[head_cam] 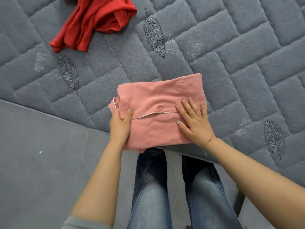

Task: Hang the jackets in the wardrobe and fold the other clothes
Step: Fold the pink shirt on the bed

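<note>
Grey quilted bedspread (214, 66), stitched in blocks with embroidered leaf motifs, beneath and beyond both hands. Grey floor (41, 162) below the bed edge, to the outer side of the left forearm. Blue jeans (148, 187) on the person's legs, between the two forearms and nearer the body than the hands. Folded pink pyjama top (158, 100) with white piping and one button, lying flat at the bed edge directly under both hands, its near border overhanging slightly above the knees. Crumpled red garment (97, 22), unfolded, well beyond the left hand, apart from the pink bundle. Right hand (193, 121) laid palm-down on the right part of the pink top, fingers straight and spread, pressing the cloth flat. Left hand (120, 123) at the left border of the bundle, thumb on top of the fabric, fingers curled around the edge and hidden beneath it, gripping the folded layers. Thin bracelet (210, 140) at the right wrist. Grey sleeve cuff (79, 223) on the left arm near the elbow.
</note>
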